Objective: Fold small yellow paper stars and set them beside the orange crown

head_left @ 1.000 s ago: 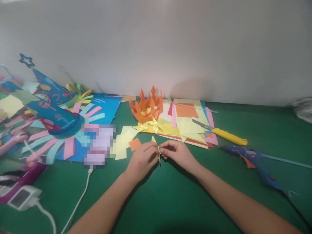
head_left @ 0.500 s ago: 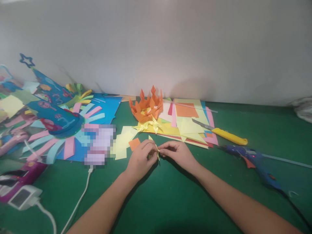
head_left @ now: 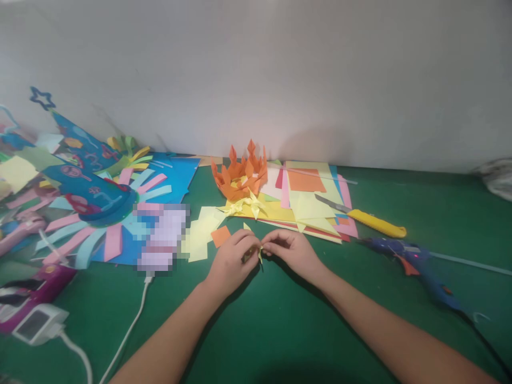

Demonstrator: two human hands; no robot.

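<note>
left hand [head_left: 230, 260]: pinching yellow paper fold [head_left: 259, 252] | right hand [head_left: 290, 250]: pinching same fold | orange scrap [head_left: 221, 236] just beyond left hand

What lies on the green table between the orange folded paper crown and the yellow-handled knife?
In the head view, a stack of coloured paper sheets lies between the orange paper crown and yellow-handled knife.

bare forearms, left hand [head_left: 229, 262], right hand [head_left: 291, 249]
</note>
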